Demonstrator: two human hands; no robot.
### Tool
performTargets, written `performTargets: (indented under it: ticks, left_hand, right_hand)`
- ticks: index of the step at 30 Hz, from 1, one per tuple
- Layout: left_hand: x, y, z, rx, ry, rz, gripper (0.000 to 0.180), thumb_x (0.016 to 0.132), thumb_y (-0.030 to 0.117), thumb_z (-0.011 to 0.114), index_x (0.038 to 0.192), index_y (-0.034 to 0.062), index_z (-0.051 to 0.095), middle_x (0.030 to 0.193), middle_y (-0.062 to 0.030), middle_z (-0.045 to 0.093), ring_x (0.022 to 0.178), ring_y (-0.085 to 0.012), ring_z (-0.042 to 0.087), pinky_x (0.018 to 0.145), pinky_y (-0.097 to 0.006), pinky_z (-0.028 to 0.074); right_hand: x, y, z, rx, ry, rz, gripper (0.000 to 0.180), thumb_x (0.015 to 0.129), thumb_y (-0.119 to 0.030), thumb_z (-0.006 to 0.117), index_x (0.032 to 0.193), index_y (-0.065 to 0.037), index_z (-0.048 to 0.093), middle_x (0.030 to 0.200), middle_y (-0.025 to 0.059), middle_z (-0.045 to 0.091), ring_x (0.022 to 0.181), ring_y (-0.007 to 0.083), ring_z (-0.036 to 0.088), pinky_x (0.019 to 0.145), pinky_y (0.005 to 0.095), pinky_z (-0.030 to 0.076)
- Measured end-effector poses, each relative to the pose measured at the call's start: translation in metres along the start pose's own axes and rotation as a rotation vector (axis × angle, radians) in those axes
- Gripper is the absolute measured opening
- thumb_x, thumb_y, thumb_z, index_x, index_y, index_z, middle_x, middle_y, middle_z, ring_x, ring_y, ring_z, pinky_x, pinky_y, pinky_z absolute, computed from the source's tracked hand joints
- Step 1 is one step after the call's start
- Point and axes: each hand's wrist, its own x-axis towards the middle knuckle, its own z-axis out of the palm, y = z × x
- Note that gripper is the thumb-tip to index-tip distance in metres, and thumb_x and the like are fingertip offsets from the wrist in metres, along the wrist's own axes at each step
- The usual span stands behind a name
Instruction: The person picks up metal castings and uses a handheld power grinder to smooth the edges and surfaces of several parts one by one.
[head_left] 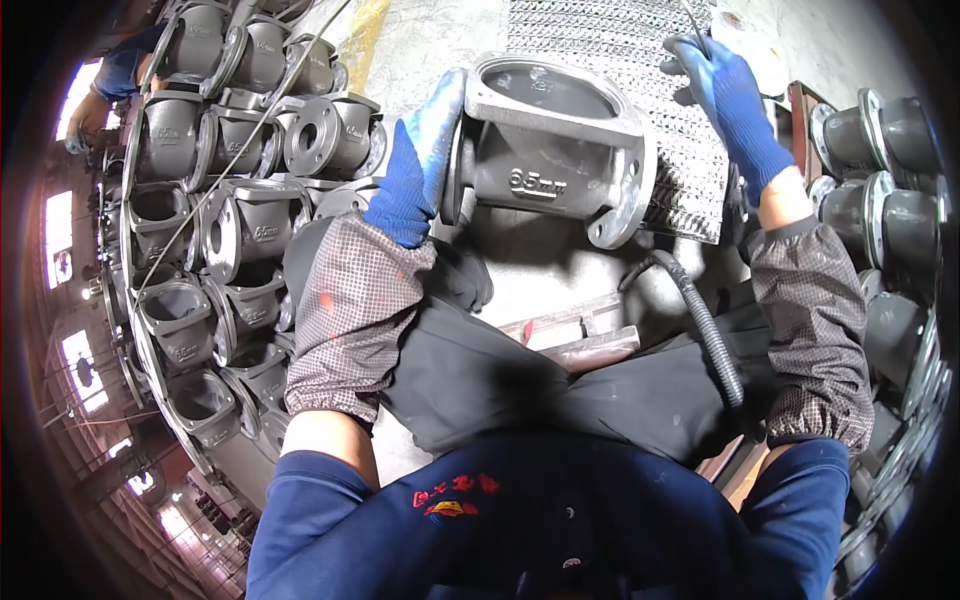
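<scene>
In front of me a grey cast-metal valve body (545, 165) with flanged ends and a wide, rounded top opening stands over a patterned metal mat. My left hand (432, 150), in a blue glove, is closed on its left flange, fingers partly hidden behind the casting. To the right of the casting and apart from it, my gloved right hand (725, 105) is raised, its fingers pinched around a thin dark rod (692, 18). The rod's far end runs out at the upper edge, so what it belongs to cannot be seen.
Similar valve bodies (258, 225) stand stacked in rows along my left, with more flanged castings (905, 240) at right. The patterned mat (600, 30) lies ahead. A ribbed hose (700, 330) curves by my right leg. A thin cable (235, 160) crosses the left stack; another person's hand (90, 115) is beyond.
</scene>
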Motion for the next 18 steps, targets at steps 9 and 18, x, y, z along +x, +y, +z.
performTargets:
  ticks: [9,18]
  left_hand:
    - [0.021,0.005,0.026,-0.945,0.115,-0.645,0.046,0.099,0.034,0.039,0.126,-0.0024,0.049,0.118,-0.0116,0.057,0.103,-0.0167,0.057,0.091,-0.027,0.046]
    - [0.028,-0.003,0.025,-0.979,0.060,-0.594,0.049,0.099,0.034,0.031,0.127,-0.0042,0.045,0.119,-0.0194,0.055,0.105,-0.0237,0.059,0.090,-0.031,0.050]
  right_hand:
    - [-0.090,0.020,0.036,0.369,0.089,0.281,0.038,0.094,-0.033,0.050,0.114,-0.002,0.059,0.081,-0.0034,0.056,0.057,0.0077,0.046,0.048,0.0234,0.037]
    - [-0.099,0.005,0.057,0.494,0.093,0.407,0.041,0.097,-0.036,0.038,0.106,-0.001,0.058,0.078,0.0039,0.054,0.065,0.0100,0.048,0.055,0.0253,0.041]
